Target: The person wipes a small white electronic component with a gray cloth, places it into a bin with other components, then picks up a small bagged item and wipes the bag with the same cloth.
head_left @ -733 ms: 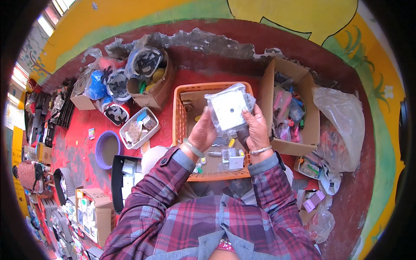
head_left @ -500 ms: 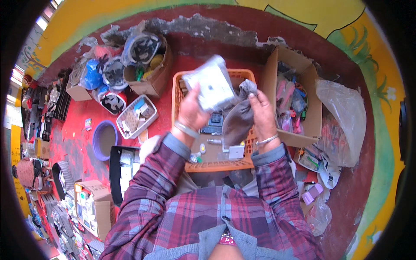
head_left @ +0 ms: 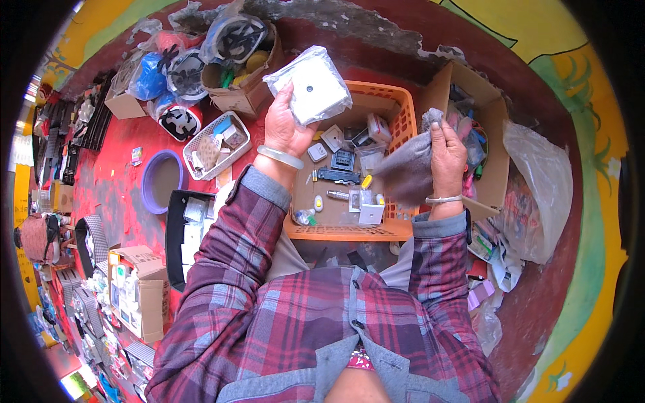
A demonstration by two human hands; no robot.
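The left hand [head_left: 285,127] is raised over the upper left corner of the orange basket [head_left: 396,111], fingers curled around the lower edge of a white square plate [head_left: 310,91] wrapped in clear plastic; the plate is tilted, its flat face with one small dark dot at the centre turned toward the camera. The right hand [head_left: 447,158] is up beside the basket's right rim, fingers closed on a grey cloth [head_left: 406,174], which hangs in a loose fold over the basket's right half. The two hands are well apart, plate and cloth not touching. Both wrists carry a pale bangle, and the sleeves are plaid. Inside the basket, on its tan floor, lie small fittings: white switch plates, a black part, a metal cylinder and several small bagged pieces, none in contact with either hand. An open cardboard box [head_left: 494,174] holding mixed coloured items stands just right of the basket, touching or nearly touching its rim. A clear plastic bag [head_left: 544,188] lies further right on the red floor. To the left of the basket stand a white tray [head_left: 218,144] of small parts, a purple bowl [head_left: 158,181] and a black bin [head_left: 176,235] of white pieces. A second box [head_left: 245,97] with rolled goods sits at upper left, behind the plate.
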